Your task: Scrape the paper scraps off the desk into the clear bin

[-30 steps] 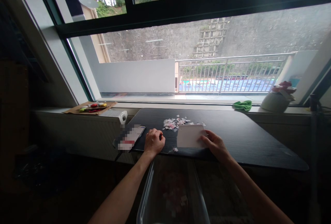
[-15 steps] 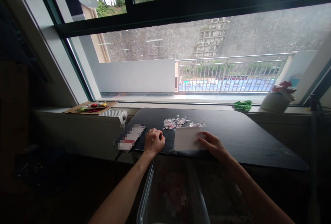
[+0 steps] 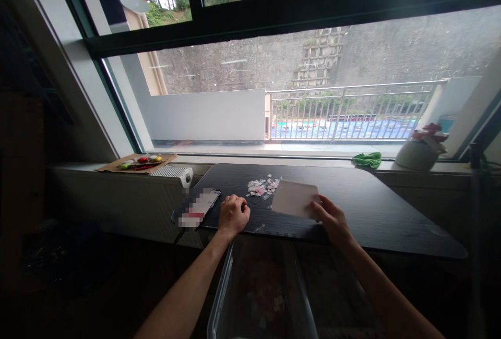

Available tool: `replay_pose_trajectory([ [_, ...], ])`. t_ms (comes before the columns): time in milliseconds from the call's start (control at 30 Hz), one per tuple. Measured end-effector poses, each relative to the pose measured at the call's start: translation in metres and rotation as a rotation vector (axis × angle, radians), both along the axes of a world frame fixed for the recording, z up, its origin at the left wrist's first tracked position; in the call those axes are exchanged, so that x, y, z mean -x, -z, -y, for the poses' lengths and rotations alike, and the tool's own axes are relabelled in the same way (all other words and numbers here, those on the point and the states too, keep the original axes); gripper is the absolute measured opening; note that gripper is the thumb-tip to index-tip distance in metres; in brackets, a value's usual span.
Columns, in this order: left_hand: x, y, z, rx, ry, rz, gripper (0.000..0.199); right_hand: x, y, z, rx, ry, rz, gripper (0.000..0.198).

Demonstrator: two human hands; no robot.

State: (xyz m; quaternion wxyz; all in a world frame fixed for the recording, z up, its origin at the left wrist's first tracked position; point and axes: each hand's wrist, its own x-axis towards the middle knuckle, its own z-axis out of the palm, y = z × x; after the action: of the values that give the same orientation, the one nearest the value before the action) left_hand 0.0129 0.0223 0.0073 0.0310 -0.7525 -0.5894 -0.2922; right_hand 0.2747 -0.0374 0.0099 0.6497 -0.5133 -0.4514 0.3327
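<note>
My right hand [image 3: 332, 219] grips a flat white scraper card [image 3: 294, 199] by its right edge, thumb on the near face. The card is tilted up above the dark table [image 3: 371, 203] and hides part of what lies behind it. Just left of and behind it is a pile of small white and pinkish paper scraps [image 3: 261, 188]. My left hand [image 3: 234, 213] rests on the table near its front edge, fingers curled into a fist, with nothing visible in it. A clear plastic bin [image 3: 219, 297] stands below the table edge between my forearms, with some scraps dimly visible inside.
A phone [image 3: 201, 207], partly blurred out, lies left of my left hand. On the sill are a cardboard sheet [image 3: 113, 165] with colourful items, a green cloth [image 3: 367, 160] and a pale rounded container [image 3: 417, 154]. A radiator [image 3: 172, 173] stands left of the table.
My right hand has moved the scraper card right and slightly up, away from the table's front edge. My left hand has stayed still.
</note>
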Motion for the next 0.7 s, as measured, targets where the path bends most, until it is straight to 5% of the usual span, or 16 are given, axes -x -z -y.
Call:
replay_pose_trajectory([
  [133, 0.0003, 0.0003, -0.0008, 0.001, -0.001, 0.004, 0.015, -0.0047, 0.0063, -0.0055, -0.011, 0.321, -0.029, 0.045],
  [700, 0.0012, -0.0013, 0.0004, 0.003, 0.007, -0.006, 0.015, -0.0016, 0.0033, -0.0013, 0.025, 0.178, 0.113, 0.048],
])
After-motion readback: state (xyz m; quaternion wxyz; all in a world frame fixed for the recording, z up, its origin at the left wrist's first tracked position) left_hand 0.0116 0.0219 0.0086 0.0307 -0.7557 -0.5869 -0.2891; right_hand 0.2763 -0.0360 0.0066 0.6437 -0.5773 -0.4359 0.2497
